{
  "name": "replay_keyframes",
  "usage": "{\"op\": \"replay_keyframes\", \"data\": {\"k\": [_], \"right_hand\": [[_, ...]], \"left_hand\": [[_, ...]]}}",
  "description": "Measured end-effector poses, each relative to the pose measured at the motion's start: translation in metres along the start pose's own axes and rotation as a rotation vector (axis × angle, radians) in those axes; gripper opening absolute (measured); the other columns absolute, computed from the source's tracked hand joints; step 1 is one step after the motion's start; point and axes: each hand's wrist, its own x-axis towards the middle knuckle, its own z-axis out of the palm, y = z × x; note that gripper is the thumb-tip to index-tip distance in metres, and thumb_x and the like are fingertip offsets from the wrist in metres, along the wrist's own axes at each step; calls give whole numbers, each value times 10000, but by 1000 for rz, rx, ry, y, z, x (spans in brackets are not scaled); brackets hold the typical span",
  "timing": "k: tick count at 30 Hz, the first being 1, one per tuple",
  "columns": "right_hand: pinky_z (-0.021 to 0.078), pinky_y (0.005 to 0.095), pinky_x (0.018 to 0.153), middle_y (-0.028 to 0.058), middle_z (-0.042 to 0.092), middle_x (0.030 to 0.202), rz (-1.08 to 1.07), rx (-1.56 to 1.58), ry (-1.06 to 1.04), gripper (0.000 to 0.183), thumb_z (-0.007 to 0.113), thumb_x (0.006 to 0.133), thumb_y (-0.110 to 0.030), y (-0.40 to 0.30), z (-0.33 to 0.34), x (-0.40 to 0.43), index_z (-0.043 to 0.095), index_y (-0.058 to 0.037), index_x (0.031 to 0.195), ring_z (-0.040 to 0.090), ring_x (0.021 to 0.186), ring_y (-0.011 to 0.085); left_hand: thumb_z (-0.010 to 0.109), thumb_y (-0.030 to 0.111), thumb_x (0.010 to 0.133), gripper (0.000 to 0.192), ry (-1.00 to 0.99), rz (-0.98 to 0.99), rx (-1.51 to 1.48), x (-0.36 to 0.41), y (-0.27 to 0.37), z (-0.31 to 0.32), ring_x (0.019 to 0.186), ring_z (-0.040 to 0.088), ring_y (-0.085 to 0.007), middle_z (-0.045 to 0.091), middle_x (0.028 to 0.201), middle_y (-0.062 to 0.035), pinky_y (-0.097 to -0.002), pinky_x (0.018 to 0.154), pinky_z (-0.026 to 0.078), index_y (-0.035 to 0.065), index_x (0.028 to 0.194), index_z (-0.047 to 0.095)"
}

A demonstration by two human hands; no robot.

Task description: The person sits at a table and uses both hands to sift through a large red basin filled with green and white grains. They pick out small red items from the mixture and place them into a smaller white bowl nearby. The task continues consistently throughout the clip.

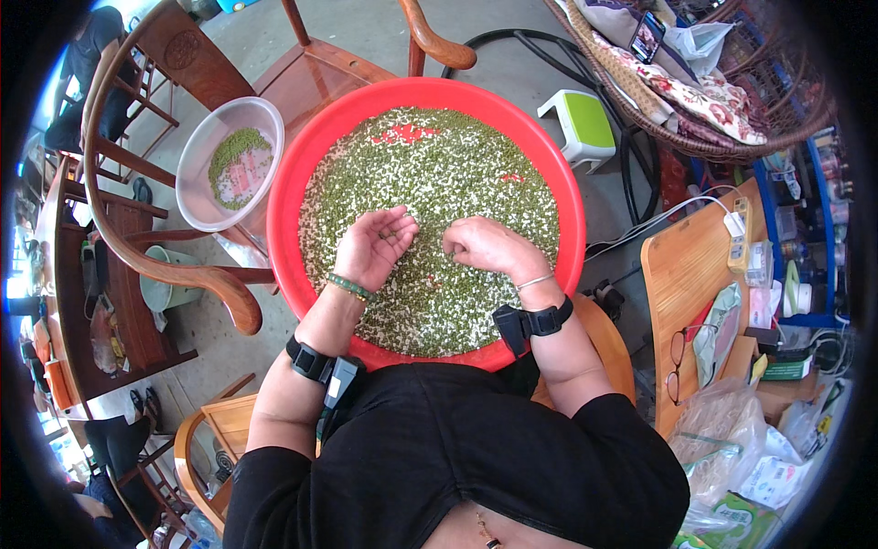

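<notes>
A large red plastic basin [289, 206] holds small green beans or seeds [425, 274] mixed with white bits. Over its left half, my left hand [377, 246] is palm up and cupped, with a few green beans on the palm and fingers. To the right, my right hand [490, 246] is palm down just above the beans, its fingers curled and the fingertips close together; whether it pinches anything is hidden. The two hands are apart. A translucent plastic bowl [195, 185] with a small heap of green beans [236, 154] is beyond the basin's left rim, on a wooden chair.
The armchair [288, 82] stands behind and left of the basin. Right of it are a green-topped stool [588, 120], a wicker basket [741, 147] with cloths and a phone, and a wooden board [675, 261] bearing glasses and bags. Other people sit at far left.
</notes>
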Motion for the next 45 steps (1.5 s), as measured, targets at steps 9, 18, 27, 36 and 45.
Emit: {"op": "replay_keyframes", "data": {"k": [9, 18, 27, 36, 45], "right_hand": [[505, 374, 656, 128, 624, 793, -84, 1, 71, 74, 631, 760, -57, 10, 6, -1, 631, -26, 828, 640, 748, 284], [502, 364, 674, 108, 615, 825, -56, 187, 328, 70, 656, 799, -77, -12, -13, -2, 618, -23, 823, 624, 749, 265], [508, 316, 649, 83, 618, 832, -273, 355, 359, 111, 689, 788, -40, -35, -6, 9, 664, -29, 896, 628, 745, 209], [511, 304, 645, 74, 633, 868, -258, 360, 427, 133, 695, 794, -35, -36, -7, 10, 679, -45, 926, 627, 740, 196], [509, 346, 660, 80, 629, 803, -197, 129, 303, 102, 694, 779, -79, -14, -12, 0, 656, -55, 871, 634, 754, 253]], "left_hand": [[459, 158, 940, 314, -15, -28, 40, 2, -4, -1, 938, 629, -277, 636, 1012, -180, -366, 863, 530, -80, 1108, 575], [428, 171, 959, 339, -44, -84, 86, 0, -7, 0, 945, 637, -288, 649, 1015, -194, -359, 869, 528, -92, 1110, 579], [441, 187, 975, 243, -145, -181, 44, -2, -16, 5, 891, 631, -242, 643, 953, -129, -387, 858, 527, 4, 953, 599], [440, 187, 979, 260, -124, -186, 47, -1, -16, 4, 926, 633, -248, 647, 992, -153, -381, 879, 524, -22, 980, 596], [446, 177, 949, 357, -20, 0, 6, 1, 1, 2, 1002, 615, -317, 621, 1071, -218, -383, 903, 515, -110, 1129, 561]]}}
